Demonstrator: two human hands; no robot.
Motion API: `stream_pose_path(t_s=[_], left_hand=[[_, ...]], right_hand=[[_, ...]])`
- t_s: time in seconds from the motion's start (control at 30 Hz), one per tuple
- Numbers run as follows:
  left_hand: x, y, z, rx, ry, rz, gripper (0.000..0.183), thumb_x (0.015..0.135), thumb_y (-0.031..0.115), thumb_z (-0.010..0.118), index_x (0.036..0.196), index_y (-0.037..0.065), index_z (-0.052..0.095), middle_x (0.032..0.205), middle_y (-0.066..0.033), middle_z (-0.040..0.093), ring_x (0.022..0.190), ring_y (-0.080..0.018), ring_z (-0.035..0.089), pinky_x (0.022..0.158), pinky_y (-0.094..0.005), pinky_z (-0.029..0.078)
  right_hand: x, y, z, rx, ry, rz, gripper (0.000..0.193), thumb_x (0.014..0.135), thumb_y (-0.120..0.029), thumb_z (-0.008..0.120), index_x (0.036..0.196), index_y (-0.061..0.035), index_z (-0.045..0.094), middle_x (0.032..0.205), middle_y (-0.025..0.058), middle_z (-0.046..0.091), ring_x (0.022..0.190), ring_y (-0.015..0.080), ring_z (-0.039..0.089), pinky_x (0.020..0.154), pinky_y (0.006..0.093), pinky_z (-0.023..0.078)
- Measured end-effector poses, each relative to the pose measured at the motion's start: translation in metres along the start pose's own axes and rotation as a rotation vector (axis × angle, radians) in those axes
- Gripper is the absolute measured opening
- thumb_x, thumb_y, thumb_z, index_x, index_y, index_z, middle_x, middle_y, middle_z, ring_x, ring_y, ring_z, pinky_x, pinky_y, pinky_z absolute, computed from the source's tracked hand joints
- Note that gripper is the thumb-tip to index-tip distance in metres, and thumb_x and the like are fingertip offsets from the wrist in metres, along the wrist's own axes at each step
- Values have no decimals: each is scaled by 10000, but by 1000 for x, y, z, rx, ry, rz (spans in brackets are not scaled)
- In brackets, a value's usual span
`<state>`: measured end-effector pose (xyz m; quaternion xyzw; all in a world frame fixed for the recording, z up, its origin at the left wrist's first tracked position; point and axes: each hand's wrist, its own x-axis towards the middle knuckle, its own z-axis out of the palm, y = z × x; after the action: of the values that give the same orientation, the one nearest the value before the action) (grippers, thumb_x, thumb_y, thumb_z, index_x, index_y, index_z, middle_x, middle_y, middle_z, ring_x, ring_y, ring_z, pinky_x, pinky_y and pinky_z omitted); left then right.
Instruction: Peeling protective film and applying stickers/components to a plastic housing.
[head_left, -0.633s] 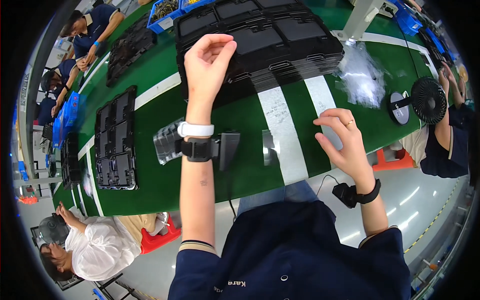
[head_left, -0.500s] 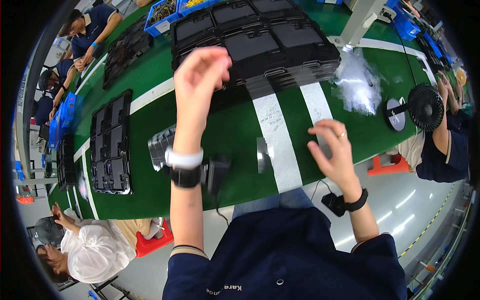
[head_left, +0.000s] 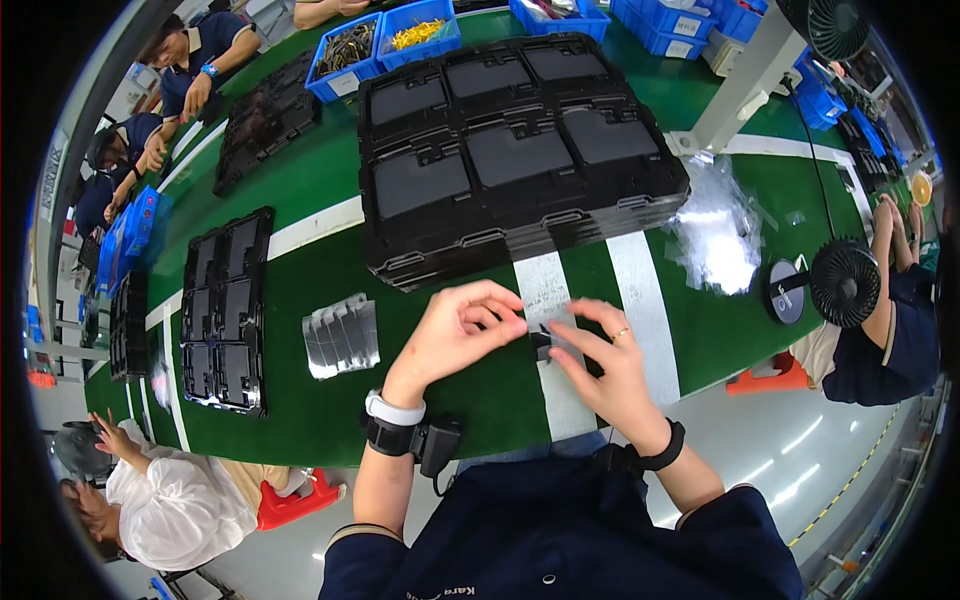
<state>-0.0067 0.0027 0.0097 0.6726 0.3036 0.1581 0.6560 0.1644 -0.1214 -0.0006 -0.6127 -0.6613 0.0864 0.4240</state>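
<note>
My left hand [head_left: 455, 335] is over the green table with thumb and fingers pinched together; whatever they hold, if anything, is too small to make out. Facing it, my right hand [head_left: 612, 372] has its thumb and fingers apart. Between the two hands a small dark and see-through piece [head_left: 541, 346] lies on a white stripe, close to the right fingertips. Left of my left hand is a sheet of shiny grey strips [head_left: 341, 337]. Just beyond my hands stands a stack of black trays [head_left: 520, 158] with dark grey panels in its compartments.
A pile of clear plastic film [head_left: 716, 235] lies right of the trays, near a small black fan [head_left: 845, 283] and a metal post [head_left: 745, 90]. Blue bins [head_left: 345, 55] with small parts stand behind. Another black tray [head_left: 226, 310] sits at the left. Several people work around.
My left hand has come down from over the tray stack to the near table. My right hand has moved left, so both now meet around the small piece. The view has shifted slightly.
</note>
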Motion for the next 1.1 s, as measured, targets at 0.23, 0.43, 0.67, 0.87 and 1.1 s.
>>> stream_pose_path(t_s=[0.23, 0.43, 0.67, 0.87, 1.1], left_hand=[[-1, -2, 18, -62, 1, 19, 145, 806, 21, 620, 941, -22, 589, 831, -56, 629, 759, -99, 611, 713, -224, 491], [-2, -2, 23, -134, 13, 102, 84, 810, 52, 621, 858, -15, 603, 721, -25, 626, 670, -50, 584, 598, -182, 461], [-1, -3, 25, -68, -36, 151, 84, 804, 67, 627, 855, 1, 618, 708, -5, 622, 633, -40, 568, 539, -170, 417], [-3, -7, 18, -20, 25, 121, 72, 786, 68, 634, 836, 17, 624, 709, -3, 626, 602, -28, 560, 489, -166, 373], [-3, 2, 19, 448, 288, 214, 174, 722, 19, 667, 882, 2, 601, 705, -33, 576, 509, -58, 517, 471, -187, 384]], right_hand=[[3, -6, 5, 514, 81, 329, 274, 760, 37, 595, 1028, 5, 545, 788, 103, 616, 741, 219, 609, 687, 284, 473], [4, -4, 5, 302, 40, 223, 156, 742, 11, 622, 883, -16, 560, 848, 106, 613, 777, 255, 589, 681, 318, 462], [4, 0, 6, 323, 14, 120, 106, 747, -11, 623, 842, -19, 575, 868, 106, 617, 802, 257, 580, 706, 323, 456], [7, 8, -14, 250, 193, 168, 41, 750, 9, 591, 784, -10, 577, 870, 111, 611, 813, 245, 581, 723, 308, 449], [16, 73, -92, -607, 19, 328, 297, 685, -82, 661, 968, -94, 573, 1127, 132, 492, 1062, 335, 447, 876, 432, 377]])
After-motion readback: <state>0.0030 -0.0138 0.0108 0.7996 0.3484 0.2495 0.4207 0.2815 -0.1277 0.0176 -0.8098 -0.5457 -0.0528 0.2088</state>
